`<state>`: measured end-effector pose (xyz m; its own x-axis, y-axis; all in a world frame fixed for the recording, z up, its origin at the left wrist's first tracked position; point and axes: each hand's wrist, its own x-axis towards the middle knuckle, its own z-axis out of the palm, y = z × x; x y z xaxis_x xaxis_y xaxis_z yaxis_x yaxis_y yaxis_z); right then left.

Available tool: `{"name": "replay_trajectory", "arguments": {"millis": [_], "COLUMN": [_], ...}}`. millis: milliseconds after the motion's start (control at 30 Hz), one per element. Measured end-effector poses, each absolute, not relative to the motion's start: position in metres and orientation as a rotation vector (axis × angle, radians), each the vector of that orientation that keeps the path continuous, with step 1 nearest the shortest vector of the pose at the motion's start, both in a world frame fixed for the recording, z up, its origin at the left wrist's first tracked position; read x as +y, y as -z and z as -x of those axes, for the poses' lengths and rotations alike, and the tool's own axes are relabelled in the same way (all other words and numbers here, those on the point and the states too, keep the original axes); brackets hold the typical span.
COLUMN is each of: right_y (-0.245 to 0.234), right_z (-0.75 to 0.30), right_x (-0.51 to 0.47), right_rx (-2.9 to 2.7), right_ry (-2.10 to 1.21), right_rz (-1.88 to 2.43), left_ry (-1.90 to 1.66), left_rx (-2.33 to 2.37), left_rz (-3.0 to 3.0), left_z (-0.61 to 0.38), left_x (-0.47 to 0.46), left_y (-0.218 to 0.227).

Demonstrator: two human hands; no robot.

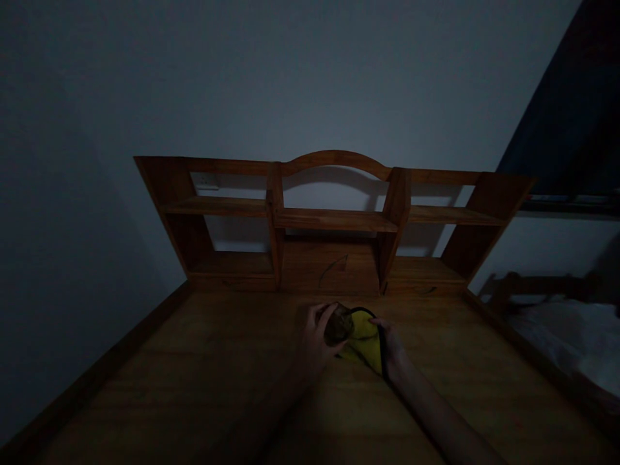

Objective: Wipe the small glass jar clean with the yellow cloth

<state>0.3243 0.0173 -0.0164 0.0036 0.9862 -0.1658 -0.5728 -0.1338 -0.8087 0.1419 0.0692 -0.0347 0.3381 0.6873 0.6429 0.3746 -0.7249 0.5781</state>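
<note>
A yellow cloth with a dark edge (364, 341) lies bunched on the wooden desk top (203, 374), just in front of the shelf unit. My left hand (317, 339) curls its fingers around a darker, bunched end of the cloth. At the cloth's right edge my right hand (391, 352) grips the dark border. Both forearms reach in from the bottom of the picture. The room is dim, so finger detail is faint.
A wooden shelf unit (334, 219) with bare compartments stands at the back of the desk against a pale wall. Raised rims run along the desk's left and right sides. A bed with white bedding (571, 336) lies to the right.
</note>
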Motion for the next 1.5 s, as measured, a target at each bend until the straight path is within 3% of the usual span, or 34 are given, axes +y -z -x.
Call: {"name": "replay_trajectory", "arguments": {"millis": [233,433,800,1100,1500], "right_y": [0.016,0.028,0.012,0.008,-0.001], "right_z": [-0.325,-0.312,-0.300,-0.299,-0.286], "right_x": [0.018,0.018,-0.002,-0.003,-0.006], "right_rx": [-0.374,-0.491,-1.583,-1.967,-2.320], "right_ry": [-1.520,-1.428,-0.617,-0.091,0.161], "right_rz": [0.864,0.833,1.121,1.190,1.167], "left_ry": [-1.373,-1.369,-1.427,-1.411,-1.392], "left_rx": [1.071,1.076,1.053,1.093,1.117], "left_rz": [-2.215,-2.238,-2.096,-2.061,-2.196], "left_z": [-0.144,-0.144,-0.144,-0.142,-0.140], "left_x": [0.072,0.073,0.071,0.072,0.069], "left_y": [0.037,0.040,0.032,0.036,0.036]}}
